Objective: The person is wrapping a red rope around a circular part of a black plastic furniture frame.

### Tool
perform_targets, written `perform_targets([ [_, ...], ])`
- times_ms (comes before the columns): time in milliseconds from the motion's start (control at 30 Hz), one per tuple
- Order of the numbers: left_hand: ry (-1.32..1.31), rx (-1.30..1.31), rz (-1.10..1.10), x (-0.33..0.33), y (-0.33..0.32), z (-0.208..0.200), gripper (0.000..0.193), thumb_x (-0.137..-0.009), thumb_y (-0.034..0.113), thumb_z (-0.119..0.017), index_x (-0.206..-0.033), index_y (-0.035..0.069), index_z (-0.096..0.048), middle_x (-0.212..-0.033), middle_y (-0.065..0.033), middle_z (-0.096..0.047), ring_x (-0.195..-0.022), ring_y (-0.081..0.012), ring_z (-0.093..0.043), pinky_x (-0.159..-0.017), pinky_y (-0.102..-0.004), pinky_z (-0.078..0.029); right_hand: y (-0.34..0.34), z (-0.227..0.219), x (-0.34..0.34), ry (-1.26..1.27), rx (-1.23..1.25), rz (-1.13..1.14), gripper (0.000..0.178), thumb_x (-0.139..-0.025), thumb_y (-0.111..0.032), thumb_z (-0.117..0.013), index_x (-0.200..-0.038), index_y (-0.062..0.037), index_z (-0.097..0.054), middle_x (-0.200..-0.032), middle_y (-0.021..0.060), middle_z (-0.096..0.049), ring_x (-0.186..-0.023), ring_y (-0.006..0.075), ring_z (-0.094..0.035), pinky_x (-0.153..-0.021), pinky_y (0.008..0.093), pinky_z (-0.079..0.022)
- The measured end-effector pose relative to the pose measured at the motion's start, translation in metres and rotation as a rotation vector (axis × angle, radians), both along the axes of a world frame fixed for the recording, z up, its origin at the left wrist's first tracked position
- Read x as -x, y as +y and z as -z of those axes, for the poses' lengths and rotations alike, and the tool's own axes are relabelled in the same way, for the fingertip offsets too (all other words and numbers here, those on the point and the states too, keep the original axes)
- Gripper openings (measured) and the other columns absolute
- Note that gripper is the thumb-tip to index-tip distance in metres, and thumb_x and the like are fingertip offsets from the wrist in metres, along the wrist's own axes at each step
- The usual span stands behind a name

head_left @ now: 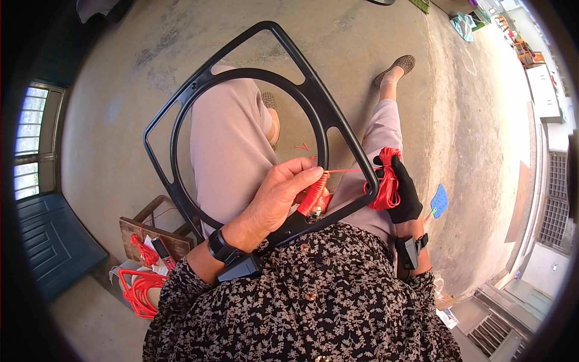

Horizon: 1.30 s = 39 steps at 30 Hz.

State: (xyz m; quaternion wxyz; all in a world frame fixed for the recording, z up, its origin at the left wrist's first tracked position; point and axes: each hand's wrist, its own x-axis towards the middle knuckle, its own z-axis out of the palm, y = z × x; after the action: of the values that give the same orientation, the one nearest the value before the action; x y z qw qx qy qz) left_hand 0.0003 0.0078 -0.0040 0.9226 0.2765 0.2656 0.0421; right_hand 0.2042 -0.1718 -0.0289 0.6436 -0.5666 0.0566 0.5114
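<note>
A black frame (318, 90), a rounded square with a round ring inside it, rests across my lap. Red cord is coiled tightly around the lower right part of the ring, forming a wrapped section (313, 196). My left hand (282, 187), bare, is closed there, thumb and fingers pinching the ring at the upper end of the wrapping. A strand (350, 171) runs taut from that spot to the right. My right hand (405, 190), in a black glove, is closed round a tied bundle of red cord (386, 181) just outside the frame's right corner.
On my left stands a wooden stool (136, 238) with another red cord bundle (145, 250) and a dark tube on it. Red looped cord (142, 295) hangs below. A blue fly swatter (439, 200) lies right of me. Red scraps (303, 146) dot the concrete floor.
</note>
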Motion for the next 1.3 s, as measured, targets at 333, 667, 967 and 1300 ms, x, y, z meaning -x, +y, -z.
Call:
perform_targets([
  [333, -0.005, -0.018, 0.010, 0.000, 0.000, 0.002, 0.018, -0.093, 0.020, -0.053, -0.091, 0.002, -0.055, -0.076, -0.0105, -0.061, -0.058, -0.0103, -0.057, -0.054, -0.0240, -0.049, 0.001, -0.002, 0.002, -0.023, 0.001, 0.007, 0.045, -0.086, -0.042, -0.060, -0.112, -0.0059, -0.055, -0.082, 0.0055, -0.058, -0.071, 0.0200, -0.061, -0.062, 0.0327, -0.051],
  [667, 0.003, 0.004, 0.009, 0.001, 0.000, 0.000, 0.019, -0.093, 0.021, -0.053, -0.092, 0.002, -0.055, -0.076, -0.0103, -0.061, -0.058, -0.0114, -0.057, -0.055, -0.0239, -0.049, -0.001, -0.004, 0.003, -0.007, 0.001, 0.018, 0.044, -0.087, -0.041, -0.060, -0.112, -0.0050, -0.055, -0.084, 0.0062, -0.058, -0.072, 0.0209, -0.061, -0.063, 0.0333, -0.051],
  [967, 0.016, -0.003, -0.057, 0.005, 0.006, -0.007, 0.015, -0.092, 0.017, -0.052, -0.096, 0.002, -0.054, -0.073, -0.0111, -0.060, -0.056, -0.0156, -0.058, -0.051, -0.0256, -0.048, 0.012, -0.105, 0.054, -0.242, -0.436, 0.012, 0.033, -0.085, -0.021, -0.061, -0.108, 0.0013, -0.055, -0.078, 0.0067, -0.057, -0.071, 0.0206, -0.060, -0.070, 0.0326, -0.048],
  [1300, -0.222, 0.061, -0.166, 0.033, 0.012, -0.053, 0.025, -0.087, 0.024, -0.053, -0.093, -0.001, -0.053, -0.065, -0.0104, -0.057, -0.048, -0.0173, -0.054, -0.042, -0.0275, -0.046, 0.135, -0.122, -0.017, -1.208, -0.247, -0.115, 0.034, -0.091, -0.036, -0.053, -0.101, -0.0034, -0.048, -0.069, 0.0016, -0.048, -0.060, 0.0141, -0.048, -0.056, 0.0277, -0.042],
])
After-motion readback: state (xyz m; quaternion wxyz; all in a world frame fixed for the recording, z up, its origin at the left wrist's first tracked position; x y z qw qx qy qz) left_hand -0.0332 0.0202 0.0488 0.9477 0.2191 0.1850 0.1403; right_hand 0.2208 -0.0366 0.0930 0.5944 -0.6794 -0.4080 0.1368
